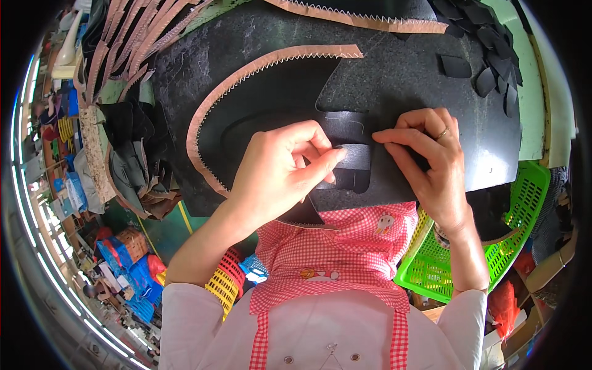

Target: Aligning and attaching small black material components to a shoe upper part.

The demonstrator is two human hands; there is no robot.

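Note:
My left hand (287, 163) pinches a small black leather-like piece (356, 156) between thumb and forefinger. The piece lies across the end of a larger black shoe-upper-like part (271, 92), beside a tab of the same material (348, 125). A tan strip (200, 120) with white zigzag stitching edges the curved part. Just right of the small piece, my right hand (428, 154) has its thumb and forefinger drawn together above the dark board (410, 86). Whatever those fingertips may hold is too small to make out. A ring is on this hand.
Small black pieces (456, 65) are scattered at the far right of the board. Tan-edged strips (132, 31) hang at the far left, above dark material (132, 154). Another tan-edged part (370, 15) lies at the back. A green basket (419, 271) stands lower right.

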